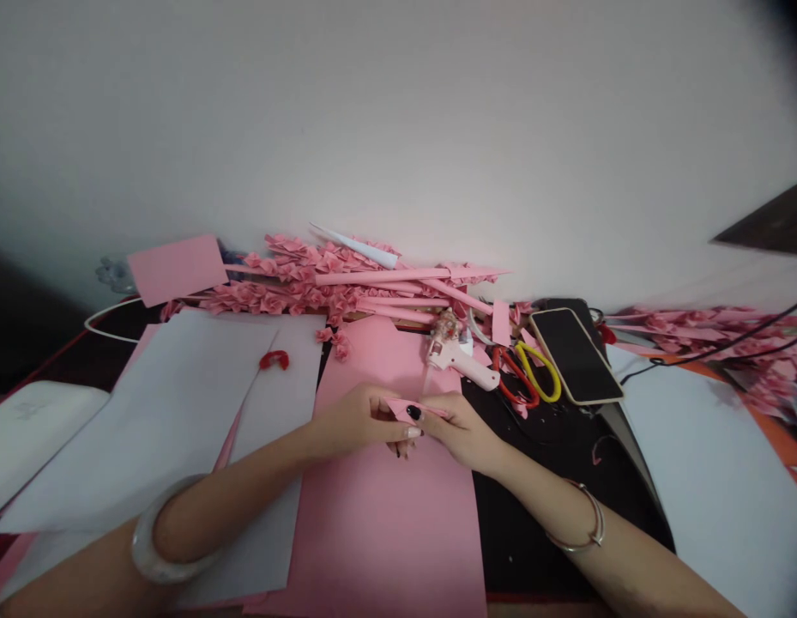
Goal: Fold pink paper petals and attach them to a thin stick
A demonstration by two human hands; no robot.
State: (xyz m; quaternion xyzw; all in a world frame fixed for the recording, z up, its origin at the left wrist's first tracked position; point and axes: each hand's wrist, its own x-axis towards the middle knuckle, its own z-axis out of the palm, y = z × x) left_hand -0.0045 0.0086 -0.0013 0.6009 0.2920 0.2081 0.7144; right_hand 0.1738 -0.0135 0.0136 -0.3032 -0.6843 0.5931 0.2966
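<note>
From my head view, I hold a small pink paper piece between both hands, above the large pink sheet. My left hand grips its left side; my right hand pinches the other, dark-nailed thumb pressing on top. I judge this to be folding or shaping; its next move calls for light, even pressure along the edge. The glue gun lies at one o'clock, the phone at two, paper flowers at eleven.
</note>
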